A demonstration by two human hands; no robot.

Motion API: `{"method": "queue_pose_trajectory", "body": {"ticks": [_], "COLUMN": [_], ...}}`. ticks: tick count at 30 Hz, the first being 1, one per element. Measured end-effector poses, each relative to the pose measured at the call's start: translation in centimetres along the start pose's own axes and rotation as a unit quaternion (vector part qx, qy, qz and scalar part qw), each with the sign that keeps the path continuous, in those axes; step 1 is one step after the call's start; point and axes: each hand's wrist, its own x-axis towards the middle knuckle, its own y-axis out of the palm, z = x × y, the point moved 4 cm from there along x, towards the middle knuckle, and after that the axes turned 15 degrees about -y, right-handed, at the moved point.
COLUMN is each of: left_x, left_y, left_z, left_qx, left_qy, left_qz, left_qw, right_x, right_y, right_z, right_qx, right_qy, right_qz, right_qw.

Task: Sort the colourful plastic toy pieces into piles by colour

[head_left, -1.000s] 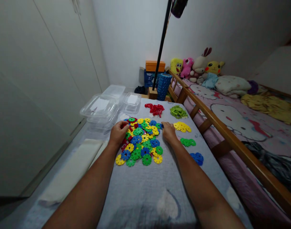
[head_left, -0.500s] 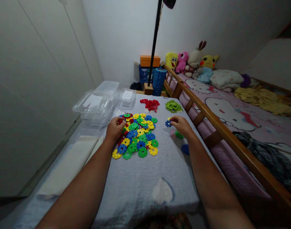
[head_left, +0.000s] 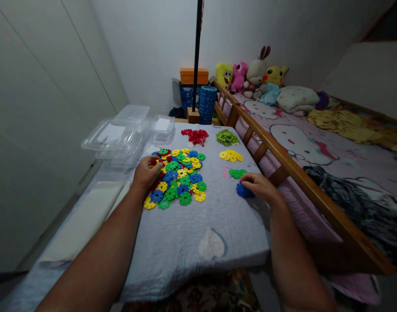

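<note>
A loose pile of flower-shaped plastic discs (head_left: 184, 181), in yellow, blue and green with some red pieces, covers the table's middle. At its left edge, my left hand (head_left: 145, 175) is closed, with a red block (head_left: 155, 161) showing at the fingers. Over a small group of blue discs (head_left: 244, 190) on the right, my right hand (head_left: 261, 187) has its fingers pinched at a blue disc's edge. Whether that disc is free of the group is hard to see. Just beyond lie green discs (head_left: 237, 173) and a row of yellow discs (head_left: 231, 155).
Farther back are red blocks (head_left: 195, 136) and light-green pieces (head_left: 227, 137). Clear plastic boxes (head_left: 109, 136) are stacked at the back left, with a folded cloth (head_left: 84, 219) before them. A wooden bed rail (head_left: 283, 162) runs along the right side.
My right hand has moved with a blue disc toward me, to the blue group, uncovering the yellow row. My left hand stays at the pile's left edge. The whole view has shifted slightly.
</note>
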Motion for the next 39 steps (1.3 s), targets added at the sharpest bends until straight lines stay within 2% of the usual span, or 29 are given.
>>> {"method": "queue_pose_trajectory", "body": {"ticks": [12,16,19,23,28,33,39], "left_x": [0.1,0.1,0.0,0.1,0.0,0.0,-0.1], "left_y": [-0.3,-0.1,-0.1,-0.1,-0.1,-0.1,-0.1], "left_z": [0.6,0.8,0.8,0.7,0.7,0.6,0.5], "left_qx": [0.004,-0.011,-0.021,-0.043,-0.080,-0.089,-0.094], "left_qy": [0.002,-0.013,-0.016,-0.025,-0.031,-0.036,-0.025], "left_qz": [-0.033,-0.037,-0.036,-0.029,-0.021,-0.013,-0.007], "left_qw": [0.999,0.999,0.999,0.998,0.996,0.995,0.995], "right_x": [-2.1,-1.4,0.2,3.5,8.2,13.0,16.5], "right_y": [-1.3,-1.8,-1.4,1.3,7.3,12.0,14.8], "right_z": [-2.6,-2.1,-1.0,1.4,3.2,2.6,2.2], "right_qx": [-0.092,-0.116,-0.109,-0.104,-0.126,-0.121,-0.126], "right_qy": [0.017,0.001,-0.022,-0.083,-0.136,-0.096,-0.052], "right_qz": [-0.059,-0.119,-0.124,-0.068,0.016,-0.011,-0.026], "right_qw": [0.994,0.986,0.986,0.989,0.982,0.988,0.990]}}
